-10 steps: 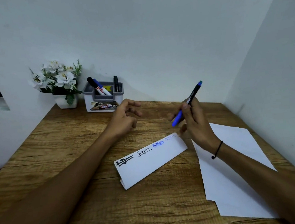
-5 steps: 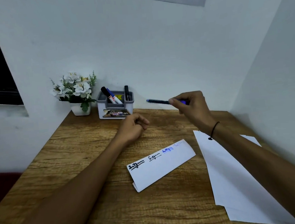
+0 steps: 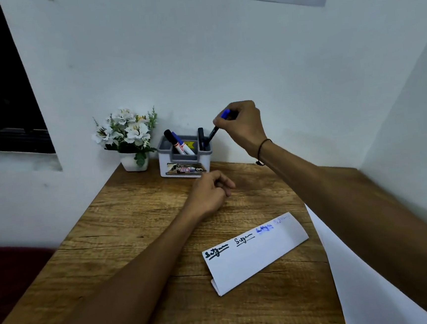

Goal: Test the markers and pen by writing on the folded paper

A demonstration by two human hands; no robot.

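My right hand (image 3: 242, 125) grips a blue-capped pen (image 3: 215, 130), held tip down with its lower end inside the right slot of the grey pen holder (image 3: 185, 159) at the back of the desk. Two markers (image 3: 178, 143) lean in the holder's left slot and a dark pen (image 3: 201, 137) stands beside mine. My left hand (image 3: 210, 192) rests on the desk in front of the holder, fingers loosely curled, holding nothing. The folded paper (image 3: 256, 252) lies nearer me, bearing two black scribbles, a blue one and a faint one along its top edge.
A small white pot of white flowers (image 3: 129, 137) stands left of the holder against the wall. Loose white sheets (image 3: 357, 278) lie on the wooden desk (image 3: 125, 234) at the right, partly under my right forearm. Walls close the back and right sides.
My right hand carried the blue pen from above the folded paper back to the holder and turned it tip down into the right slot. My left hand curled and stayed near the holder.
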